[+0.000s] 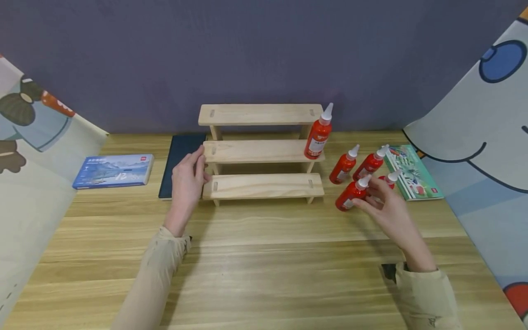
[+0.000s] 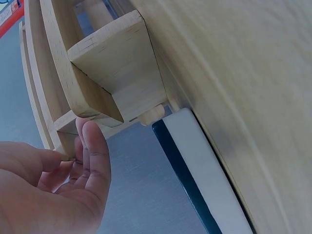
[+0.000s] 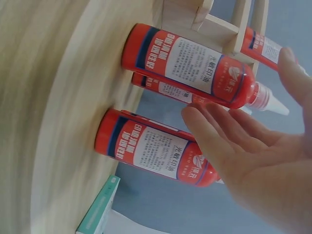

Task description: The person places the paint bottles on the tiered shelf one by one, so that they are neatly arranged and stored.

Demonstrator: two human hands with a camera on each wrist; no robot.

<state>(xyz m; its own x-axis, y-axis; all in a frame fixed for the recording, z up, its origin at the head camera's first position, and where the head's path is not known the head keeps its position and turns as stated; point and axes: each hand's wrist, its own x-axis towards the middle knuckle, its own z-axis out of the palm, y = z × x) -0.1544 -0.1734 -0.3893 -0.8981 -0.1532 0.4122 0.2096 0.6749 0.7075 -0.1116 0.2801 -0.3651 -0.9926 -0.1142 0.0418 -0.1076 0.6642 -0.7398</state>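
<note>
A three-step wooden display rack [image 1: 264,187] stands against the back wall. My left hand [image 1: 187,178] holds its left end, fingers and thumb bent at the ends of the lower and middle steps [image 2: 63,129]. On the right, my right hand [image 1: 387,206] is spread around the nearest red ink bottle [image 1: 349,197], with a gap between thumb and bottle [image 3: 190,66] in the right wrist view. Several more red bottles with white nozzle caps stand close by, such as one bottle [image 1: 343,168] behind it. Another red bottle [image 1: 317,137] stands on the middle step's right end.
A dark book [image 1: 167,176] lies left of the rack, partly behind my left hand. Farther left is a blue box [image 1: 113,172]. A green book [image 1: 414,172] lies right of the bottles. Printed panels flank both sides of the table [image 1: 264,275].
</note>
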